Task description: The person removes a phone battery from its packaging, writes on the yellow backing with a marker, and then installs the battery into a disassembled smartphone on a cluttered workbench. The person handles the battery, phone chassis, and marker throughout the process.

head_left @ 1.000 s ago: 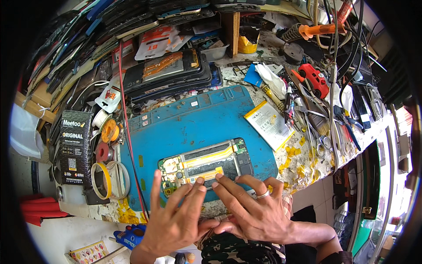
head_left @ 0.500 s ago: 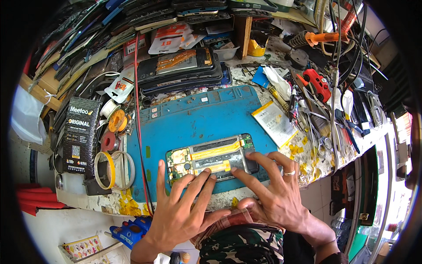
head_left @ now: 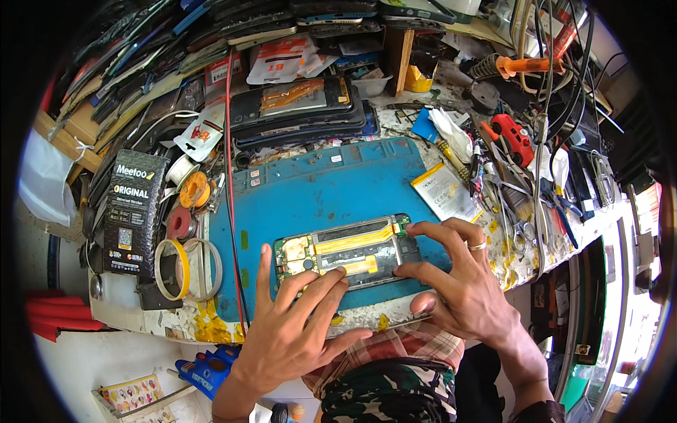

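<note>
An opened smartphone [head_left: 352,255] lies face down on the blue work mat [head_left: 310,187], its circuit board at the left end and yellow flex cables across the bare battery bay. My left hand [head_left: 293,324] rests over its near left edge, fingers stretched out, fingertips on the lower flex cable. At the phone's right end is my right hand [head_left: 462,285], with a ring on one finger. Its fingers are apart: one tip touches the top right corner, another the near edge of the bay. Neither hand grips anything.
A loose silver battery [head_left: 446,192] lies at the mat's right edge. Stacked phones [head_left: 300,106] stand behind the mat. Tape rolls [head_left: 173,270] and a black padded packet [head_left: 130,211] sit to the left. Pliers [head_left: 560,201] and a red toy car [head_left: 513,139] are on the right.
My right hand has shifted right and lifted somewhat, its thumb now spread from the fingers. My left fingers stay on the phone. The whole view has shifted slightly.
</note>
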`<state>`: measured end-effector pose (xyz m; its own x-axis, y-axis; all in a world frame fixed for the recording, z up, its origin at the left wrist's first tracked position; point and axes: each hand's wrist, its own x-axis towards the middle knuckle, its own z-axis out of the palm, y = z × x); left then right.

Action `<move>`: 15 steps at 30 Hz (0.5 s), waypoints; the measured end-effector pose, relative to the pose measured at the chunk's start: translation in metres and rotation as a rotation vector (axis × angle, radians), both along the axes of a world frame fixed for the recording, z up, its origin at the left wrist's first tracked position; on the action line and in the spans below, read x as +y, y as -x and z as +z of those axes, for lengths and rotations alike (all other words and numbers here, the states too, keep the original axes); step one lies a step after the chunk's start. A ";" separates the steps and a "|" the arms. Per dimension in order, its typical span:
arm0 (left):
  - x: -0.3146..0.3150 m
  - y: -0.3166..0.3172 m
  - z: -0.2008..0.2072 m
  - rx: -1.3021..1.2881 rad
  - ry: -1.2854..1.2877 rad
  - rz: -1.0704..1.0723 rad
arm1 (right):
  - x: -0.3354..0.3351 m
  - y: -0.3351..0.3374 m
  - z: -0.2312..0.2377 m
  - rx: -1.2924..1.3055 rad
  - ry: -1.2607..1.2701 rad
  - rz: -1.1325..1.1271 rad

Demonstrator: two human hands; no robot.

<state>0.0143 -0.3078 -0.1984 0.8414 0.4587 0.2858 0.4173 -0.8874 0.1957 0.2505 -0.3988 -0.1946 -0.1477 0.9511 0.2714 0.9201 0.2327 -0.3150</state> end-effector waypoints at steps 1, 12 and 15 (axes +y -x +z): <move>0.001 0.000 0.000 -0.008 0.013 0.000 | -0.001 -0.001 0.000 -0.016 0.002 -0.012; 0.014 0.003 -0.001 -0.266 0.403 0.117 | 0.016 -0.032 0.001 -0.155 -0.143 -0.428; 0.015 0.004 -0.005 -0.320 0.424 0.134 | 0.016 -0.032 0.003 -0.264 -0.098 -0.422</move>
<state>0.0104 -0.2932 -0.2032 0.6689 0.6869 0.2842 0.3825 -0.6458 0.6607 0.2826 -0.3833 -0.1915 0.1683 0.9147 0.3673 0.9857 -0.1594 -0.0546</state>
